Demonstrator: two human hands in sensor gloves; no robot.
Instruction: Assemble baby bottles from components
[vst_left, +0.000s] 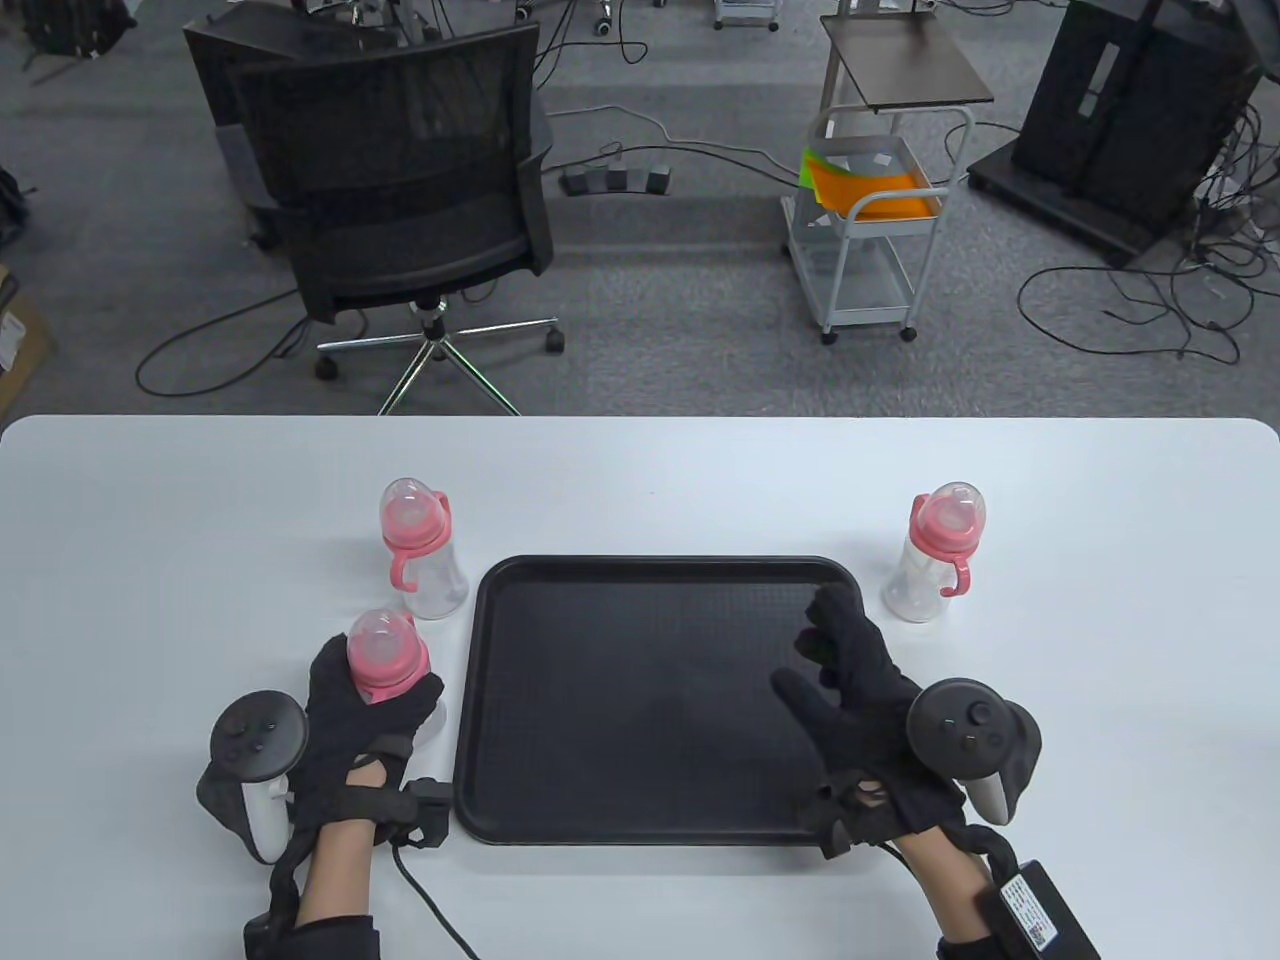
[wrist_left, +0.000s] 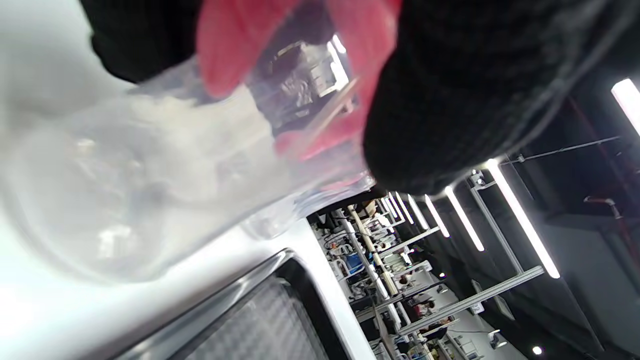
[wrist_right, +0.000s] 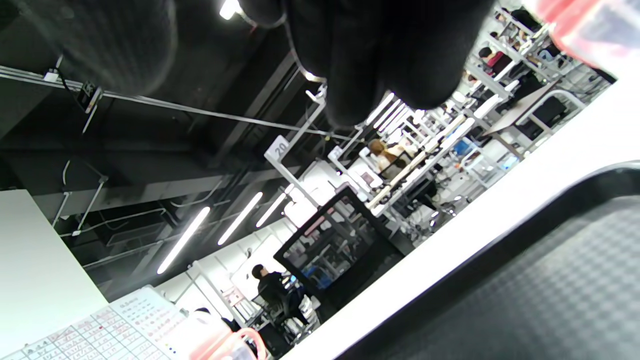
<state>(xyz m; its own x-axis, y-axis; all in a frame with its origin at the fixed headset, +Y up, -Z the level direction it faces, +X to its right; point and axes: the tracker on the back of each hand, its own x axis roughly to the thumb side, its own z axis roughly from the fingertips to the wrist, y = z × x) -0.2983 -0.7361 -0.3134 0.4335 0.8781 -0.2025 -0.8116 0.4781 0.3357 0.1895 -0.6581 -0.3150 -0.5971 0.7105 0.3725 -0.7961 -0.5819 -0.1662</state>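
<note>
Three assembled baby bottles with pink collars and clear caps stand on the white table. My left hand grips the nearest bottle around its body, just left of the black tray. In the left wrist view this bottle fills the frame under my gloved fingers. A second bottle stands behind it. A third bottle stands right of the tray. My right hand hovers open over the tray's right part, holding nothing.
The tray holds nothing and lies at the table's middle front. Its rim shows in the right wrist view. An office chair and a white cart stand on the floor beyond the table's far edge.
</note>
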